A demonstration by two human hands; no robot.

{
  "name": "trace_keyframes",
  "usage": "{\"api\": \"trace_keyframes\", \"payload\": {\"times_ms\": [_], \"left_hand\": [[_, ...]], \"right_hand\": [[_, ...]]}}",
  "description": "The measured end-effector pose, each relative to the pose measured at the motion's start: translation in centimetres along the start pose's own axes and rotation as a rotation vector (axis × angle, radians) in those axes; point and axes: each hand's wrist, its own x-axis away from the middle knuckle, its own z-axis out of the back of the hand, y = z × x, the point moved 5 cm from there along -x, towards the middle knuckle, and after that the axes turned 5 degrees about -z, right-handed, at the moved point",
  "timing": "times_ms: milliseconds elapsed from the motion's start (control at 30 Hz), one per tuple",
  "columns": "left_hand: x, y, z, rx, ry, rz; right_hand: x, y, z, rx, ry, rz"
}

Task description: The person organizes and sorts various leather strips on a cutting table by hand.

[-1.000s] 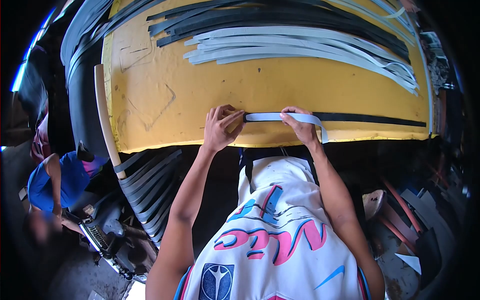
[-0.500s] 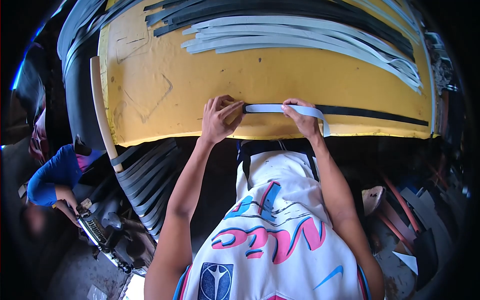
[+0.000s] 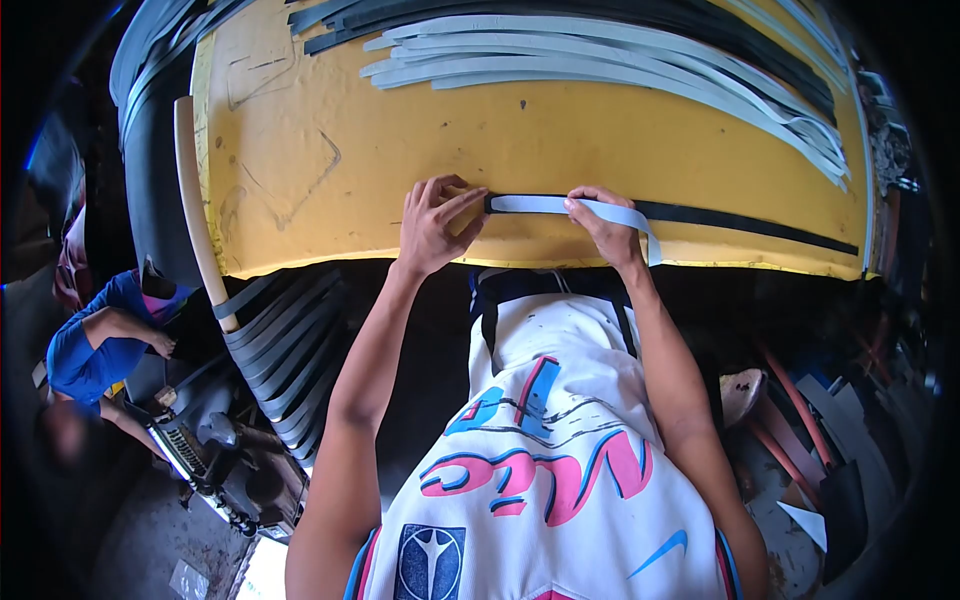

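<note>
A long black strip [image 3: 745,220] lies along the front edge of the yellow table [image 3: 400,130]. Over its left part runs a narrower light grey strip [image 3: 530,204], laid lengthwise on top. My left hand [image 3: 436,226] pinches the left end of the black strip between thumb and fingertip, its other fingers curled above the table. Further right, my right hand [image 3: 606,228] is closed on the light grey strip with thumb and index finger. Beyond that grip, the strip's loose end curves down past the hand toward the table edge.
Bundles of light grey strips [image 3: 560,55] and black strips [image 3: 420,22] lie across the far side. More dark strips [image 3: 285,360] hang below left, beside a pale pole [image 3: 198,200]. A person in a blue shirt [image 3: 95,345] is near machinery [image 3: 195,465] at the left.
The table sits slightly higher in the view. Both my hands keep their grips in nearly the same places on the strips. At left, the other person's arm has moved up.
</note>
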Motion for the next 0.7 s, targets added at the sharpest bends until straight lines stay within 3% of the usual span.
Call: {"api": "trace_keyframes", "payload": {"times_ms": [333,400,500,700], "left_hand": [[0.0,0.6,0.1,0.017,0.010,0.034],[0.0,1.0,-0.2,0.076,0.103,-0.007],[0.0,1.4,-1.0,0.235,0.047,0.088],[0.0,1.1,-1.3,0.227,0.018,0.075]], "right_hand": [[0.1,0.0,0.0,-0.008,0.002,-0.010],[0.0,0.2,-0.1,-0.027,0.003,-0.025],[0.1,-0.1,0.0,-0.021,0.007,-0.026],[0.1,-0.4,0.0,0.032,0.020,0.005]]}}
